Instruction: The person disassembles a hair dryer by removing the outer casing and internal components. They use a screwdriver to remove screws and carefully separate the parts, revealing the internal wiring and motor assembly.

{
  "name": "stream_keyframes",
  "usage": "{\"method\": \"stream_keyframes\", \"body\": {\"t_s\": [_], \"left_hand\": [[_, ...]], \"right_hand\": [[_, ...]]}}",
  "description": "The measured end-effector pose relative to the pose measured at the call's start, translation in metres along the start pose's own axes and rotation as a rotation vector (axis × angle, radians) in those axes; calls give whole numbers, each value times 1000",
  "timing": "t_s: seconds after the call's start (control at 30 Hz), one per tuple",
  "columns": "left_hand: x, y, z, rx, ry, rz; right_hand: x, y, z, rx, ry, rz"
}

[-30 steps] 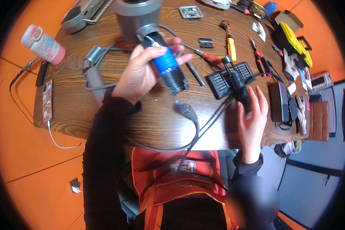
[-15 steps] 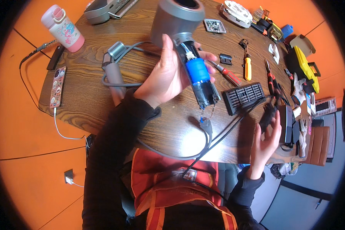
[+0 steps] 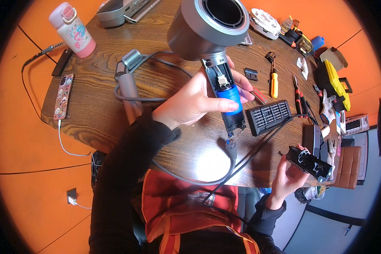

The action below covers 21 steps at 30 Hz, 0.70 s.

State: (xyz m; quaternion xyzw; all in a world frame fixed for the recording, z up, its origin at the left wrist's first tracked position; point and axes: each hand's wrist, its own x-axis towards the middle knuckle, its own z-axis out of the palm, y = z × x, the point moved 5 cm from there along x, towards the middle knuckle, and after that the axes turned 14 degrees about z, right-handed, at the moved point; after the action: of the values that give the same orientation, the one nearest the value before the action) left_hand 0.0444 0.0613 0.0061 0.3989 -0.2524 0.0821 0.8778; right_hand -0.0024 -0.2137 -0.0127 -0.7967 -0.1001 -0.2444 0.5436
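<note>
One left hand (image 3: pixel 190 101), fingers (image 3: pixel 223 104) clasping grey drum-headed appliance (image 3: pixel 209 47) by its blue-banded handle (image 3: pixel 229 95), right hand (image 3: pixel 288 180), fingers pinching hollow black plastic casing (image 3: pixel 310 164), brown wood-grain worktop (image 3: pixel 91 120)

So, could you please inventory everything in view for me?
opened device: one, grey, left hand
cylindrical part: one, blue, inside the device
half shell: one, black, right hand
slotted block: one, black, table's centre right
cable: one, grey, below the device
mesh-ended tube: one, grey, table's left half
pliers: one pair, red and black, table's right
long tool: one, yellow handle, beyond the block
bottle: one, pink and white, far left
phone: one, patterned, left edge
toolbox: one, yellow and black, far right
table: one, brown, centre
apron: one, red, lower centre
other items: several, mixed, far right, partly unclear
left hand: one, black sleeve, centre
right hand: one, black sleeve, right
</note>
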Motion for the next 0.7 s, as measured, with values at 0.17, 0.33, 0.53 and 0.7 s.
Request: {"method": "stream_keyframes", "body": {"t_s": [0.17, 0.33, 0.53, 0.7], "left_hand": [[1, 2, 5, 94, -77, -14], [2, 2, 6, 53, -65, -33], [-2, -2, 5, -166, 11, -112], [-3, -5, 0, -298, 100, -131]], "right_hand": [[0, -5, 5, -25, 5, 14], [3, -13, 10, 20, 38, -19], [6, -22, 11, -102, 41, -80], [3, -23, 18, 6, -17, -81]]}}
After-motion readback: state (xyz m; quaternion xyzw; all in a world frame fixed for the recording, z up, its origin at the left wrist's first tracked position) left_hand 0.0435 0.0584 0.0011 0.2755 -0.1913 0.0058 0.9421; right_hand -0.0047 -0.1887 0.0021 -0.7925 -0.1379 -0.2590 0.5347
